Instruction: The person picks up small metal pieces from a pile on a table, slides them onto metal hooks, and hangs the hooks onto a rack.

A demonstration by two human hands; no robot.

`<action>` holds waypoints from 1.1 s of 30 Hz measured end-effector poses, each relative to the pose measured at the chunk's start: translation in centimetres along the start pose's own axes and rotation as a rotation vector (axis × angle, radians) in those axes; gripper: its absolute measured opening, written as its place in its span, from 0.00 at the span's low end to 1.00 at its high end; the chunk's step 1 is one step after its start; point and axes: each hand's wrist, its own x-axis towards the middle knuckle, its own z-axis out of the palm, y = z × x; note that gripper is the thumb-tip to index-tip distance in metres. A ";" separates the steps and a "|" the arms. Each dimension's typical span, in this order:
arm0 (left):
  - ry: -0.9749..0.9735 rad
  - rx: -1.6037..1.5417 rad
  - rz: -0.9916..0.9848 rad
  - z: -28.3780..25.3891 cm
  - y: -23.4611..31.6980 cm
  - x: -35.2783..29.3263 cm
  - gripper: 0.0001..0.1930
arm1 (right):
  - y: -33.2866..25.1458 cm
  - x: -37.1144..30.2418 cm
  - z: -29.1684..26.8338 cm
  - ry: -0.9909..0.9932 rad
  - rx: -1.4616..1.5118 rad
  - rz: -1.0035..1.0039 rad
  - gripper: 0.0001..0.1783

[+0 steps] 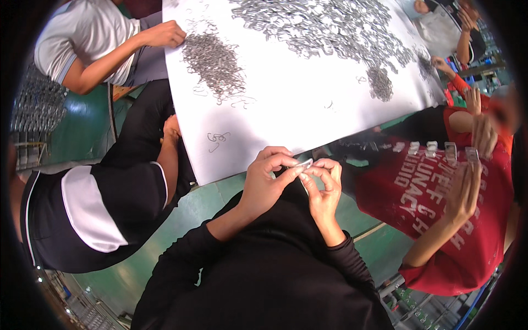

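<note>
In front of my chest, at the near edge of the white table (286, 118), both my hands pinch one small silvery metal piece (304, 164). My left hand (267, 179) grips it from the left with thumb and fingers. From the other side, my right hand (323, 190) closes on it with thumb and fingertips. The fingers cover part of the piece, so its full shape cannot be made out. Beyond my hands on the table lie a few loose thin curved wires (216, 140).
A heap of thin dark wire pieces (212, 63) and a wide spread of silvery metal links (330, 27) cover the far table. A smaller dark heap (379, 83) lies right. Close by sit a person in black and white (93, 209) and one in red (434, 209) stretching a row of metal pieces (432, 148).
</note>
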 end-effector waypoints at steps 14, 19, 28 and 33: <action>0.158 0.009 -0.134 -1.0 -4.7 -4.4 0.06 | 5.2 16.1 16.9 -0.610 -0.302 -0.340 0.06; 0.178 -0.023 -0.143 -1.0 -4.5 -4.6 0.06 | 4.6 16.8 21.0 -0.650 -0.793 -0.521 0.05; 0.104 -0.084 -0.169 -0.2 -4.4 -3.1 0.06 | 7.2 17.7 12.8 -0.649 -0.218 -0.061 0.02; 0.015 -0.147 -0.210 -0.6 -4.1 -2.2 0.06 | 7.3 14.7 8.6 -0.616 0.425 0.483 0.05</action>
